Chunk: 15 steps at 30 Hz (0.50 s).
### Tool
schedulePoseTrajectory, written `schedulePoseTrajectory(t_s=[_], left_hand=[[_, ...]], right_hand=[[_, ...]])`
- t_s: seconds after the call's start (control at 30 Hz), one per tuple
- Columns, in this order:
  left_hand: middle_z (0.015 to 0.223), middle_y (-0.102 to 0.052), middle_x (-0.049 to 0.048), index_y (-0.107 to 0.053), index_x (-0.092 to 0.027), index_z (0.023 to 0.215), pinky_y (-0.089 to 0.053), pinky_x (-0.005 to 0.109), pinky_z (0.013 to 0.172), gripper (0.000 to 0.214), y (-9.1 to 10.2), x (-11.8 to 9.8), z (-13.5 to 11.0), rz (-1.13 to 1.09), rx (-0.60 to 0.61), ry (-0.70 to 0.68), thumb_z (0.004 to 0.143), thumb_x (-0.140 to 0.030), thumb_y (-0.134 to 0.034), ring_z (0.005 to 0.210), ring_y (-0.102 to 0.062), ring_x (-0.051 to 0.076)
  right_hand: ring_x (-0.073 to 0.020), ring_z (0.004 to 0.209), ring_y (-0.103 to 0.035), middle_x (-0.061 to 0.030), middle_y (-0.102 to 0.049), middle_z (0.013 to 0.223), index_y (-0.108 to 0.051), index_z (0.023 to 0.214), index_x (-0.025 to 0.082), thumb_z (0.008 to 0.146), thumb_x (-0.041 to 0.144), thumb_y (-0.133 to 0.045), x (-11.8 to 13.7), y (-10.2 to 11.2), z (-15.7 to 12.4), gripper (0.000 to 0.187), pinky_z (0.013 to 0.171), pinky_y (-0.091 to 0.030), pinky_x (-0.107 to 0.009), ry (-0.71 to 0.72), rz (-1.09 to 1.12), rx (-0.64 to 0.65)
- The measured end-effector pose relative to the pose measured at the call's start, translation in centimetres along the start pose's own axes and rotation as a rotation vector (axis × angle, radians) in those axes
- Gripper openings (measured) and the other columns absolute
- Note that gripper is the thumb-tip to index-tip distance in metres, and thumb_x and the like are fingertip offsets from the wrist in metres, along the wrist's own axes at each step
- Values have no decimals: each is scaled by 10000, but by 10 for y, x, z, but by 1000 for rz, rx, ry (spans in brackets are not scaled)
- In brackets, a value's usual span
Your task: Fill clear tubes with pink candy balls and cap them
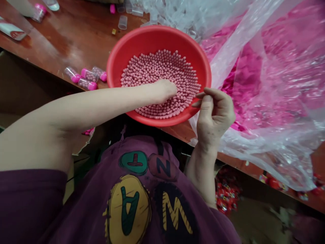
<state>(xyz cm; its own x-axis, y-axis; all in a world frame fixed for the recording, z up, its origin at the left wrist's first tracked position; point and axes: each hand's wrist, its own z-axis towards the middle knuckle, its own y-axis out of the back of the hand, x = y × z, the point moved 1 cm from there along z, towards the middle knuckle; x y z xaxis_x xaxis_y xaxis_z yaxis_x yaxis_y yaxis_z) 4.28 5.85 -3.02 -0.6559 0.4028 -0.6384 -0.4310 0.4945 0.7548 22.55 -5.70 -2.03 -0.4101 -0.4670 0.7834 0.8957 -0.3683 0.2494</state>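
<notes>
I'm in what looks like a small packing workshop. A long, worn wooden table (58, 44) runs across the frame from upper left to lower right, covered with bulk goods. At the center sits a red plastic basin (114, 67) of small pink balls (162, 67), with filled clear capsules (87, 76) with pink caps just left of it. Loose clear tubes (122, 22) lie along the top edge. A big clear plastic sack (266, 84) of pink stock fills the right side, and red packets (224, 195) lie heaped below the table at lower right.
</notes>
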Motion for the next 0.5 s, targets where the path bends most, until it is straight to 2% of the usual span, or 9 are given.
schedulePoseTrajectory(t_s=[0.1, 0.2, 0.27, 0.37, 0.5], left_hand=[[740, -659, 90, -684, -192, 651, -500, 429, 1089, 210, -2, -14, 0, -34, 63, 24, 604, 4, -741, 1143, -713, 400], [678, -586, 37, -679, -191, 635, -499, 374, 1014, 247, 14, -20, -18, -391, -54, 38, 562, 26, -773, 1064, -699, 342], [699, -603, 18, -718, -177, 670, -491, 346, 944, 237, 28, -23, -37, -594, -110, 19, 572, 35, -757, 963, -677, 274], [784, -664, 7, -762, -171, 744, -481, 317, 862, 151, 41, -31, -68, -798, -99, -38, 697, -29, -741, 842, -622, 182], [905, -708, 24, -776, -165, 867, -511, 282, 835, 32, 35, -40, -101, -1158, -91, -8, 853, -150, -752, 851, -631, 137]], right_hand=[[-233, 957, -820, -21, -781, 1087, -751, 1324, 318, 1147, 568, -635, -12, 12, 2, 328, 885, -698, -478, 21, 8, 24], [-233, 917, -802, -28, -781, 1080, -745, 1325, 304, 1141, 600, -616, -15, 16, 10, 372, 870, -700, -486, 29, -26, 48], [-230, 857, -776, -47, -792, 1115, -751, 1308, 315, 1139, 602, -604, -9, 13, 17, 364, 849, -702, -492, 20, -65, 77], [-269, 919, -769, -68, -793, 1221, -751, 1304, 381, 1145, 573, -566, 9, 2, 25, 311, 921, -703, -539, 19, -95, 177], [-315, 1204, -741, -48, -760, 1378, -713, 1363, 454, 1158, 512, -491, 33, -15, 30, 308, 1069, -672, -582, 17, -96, 310]])
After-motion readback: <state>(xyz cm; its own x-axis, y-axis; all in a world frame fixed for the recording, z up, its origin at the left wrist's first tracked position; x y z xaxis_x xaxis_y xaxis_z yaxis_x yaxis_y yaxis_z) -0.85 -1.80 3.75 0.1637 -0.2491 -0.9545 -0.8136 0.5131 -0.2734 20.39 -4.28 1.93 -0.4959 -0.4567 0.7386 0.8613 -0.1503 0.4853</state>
